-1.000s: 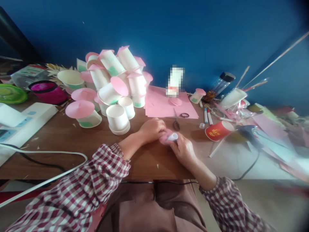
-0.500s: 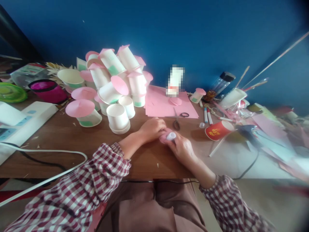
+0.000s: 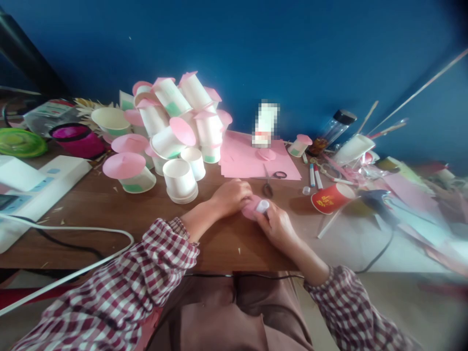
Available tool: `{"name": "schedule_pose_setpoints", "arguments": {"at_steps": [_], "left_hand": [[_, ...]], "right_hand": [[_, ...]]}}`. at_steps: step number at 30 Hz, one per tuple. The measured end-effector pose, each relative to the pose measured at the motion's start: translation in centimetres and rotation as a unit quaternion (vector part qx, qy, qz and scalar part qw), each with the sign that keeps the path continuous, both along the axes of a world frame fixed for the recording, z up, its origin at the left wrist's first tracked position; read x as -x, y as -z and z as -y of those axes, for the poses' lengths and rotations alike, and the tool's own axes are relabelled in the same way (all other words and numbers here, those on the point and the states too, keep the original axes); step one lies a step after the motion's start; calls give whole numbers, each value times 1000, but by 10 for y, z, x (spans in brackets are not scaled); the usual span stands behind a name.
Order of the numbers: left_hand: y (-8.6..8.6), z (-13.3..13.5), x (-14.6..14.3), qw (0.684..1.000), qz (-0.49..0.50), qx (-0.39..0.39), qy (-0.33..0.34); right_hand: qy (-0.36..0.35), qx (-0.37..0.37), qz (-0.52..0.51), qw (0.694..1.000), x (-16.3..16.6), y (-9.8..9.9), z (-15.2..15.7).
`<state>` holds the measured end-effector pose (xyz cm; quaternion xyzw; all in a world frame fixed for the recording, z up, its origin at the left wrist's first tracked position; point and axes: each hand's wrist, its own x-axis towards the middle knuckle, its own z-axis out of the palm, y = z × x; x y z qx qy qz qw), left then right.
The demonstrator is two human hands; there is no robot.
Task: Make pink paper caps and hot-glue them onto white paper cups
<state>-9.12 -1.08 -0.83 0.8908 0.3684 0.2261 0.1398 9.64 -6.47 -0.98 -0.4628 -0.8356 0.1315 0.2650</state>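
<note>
Both my hands meet over the middle of the brown table (image 3: 109, 214). My left hand (image 3: 230, 195) is curled round a small pink paper piece (image 3: 250, 209). My right hand (image 3: 276, 224) pinches a small white tube-like thing (image 3: 262, 206), pressed against that pink piece; what exactly it is I cannot make out. Black-handled scissors (image 3: 269, 183) lie just beyond my fingers, at the edge of the pink paper sheets (image 3: 244, 158).
A heap of white paper cups with pink paper lids (image 3: 171, 122) stands at the back left. A red paper cup (image 3: 331, 197) lies on its side to the right, next to markers (image 3: 313, 175), a glue gun (image 3: 376, 202) and craft clutter. A white power strip (image 3: 40, 180) and cables lie at left.
My hands have stayed together; the white thing in my right fingers has turned slightly against the pink piece. The view has shifted a little.
</note>
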Motion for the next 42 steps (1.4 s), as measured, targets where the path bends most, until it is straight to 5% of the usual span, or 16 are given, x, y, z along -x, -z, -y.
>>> {"name": "schedule_pose_setpoints", "arguments": {"at_steps": [6, 12, 17, 28, 38, 42], "left_hand": [[0, 0, -1, 1000, -3, -2, -6], [-1, -1, -1, 1000, -7, 3, -4], [-1, 0, 0, 1000, 0, 13, -5], [1, 0, 0, 1000, -6, -16, -6], [-1, 0, -1, 1000, -13, -4, -3], [1, -1, 0, 1000, -17, -1, -4]], "right_hand": [[75, 35, -154, 985, -6, -4, 2], [16, -22, -38, 999, 0, -6, 5], [-20, 3, 25, 999, 4, -5, 1], [73, 13, -190, 979, -7, -4, 0], [-10, -28, 28, 999, 0, -4, 2], [1, -45, -16, 999, -2, -6, 5]]}}
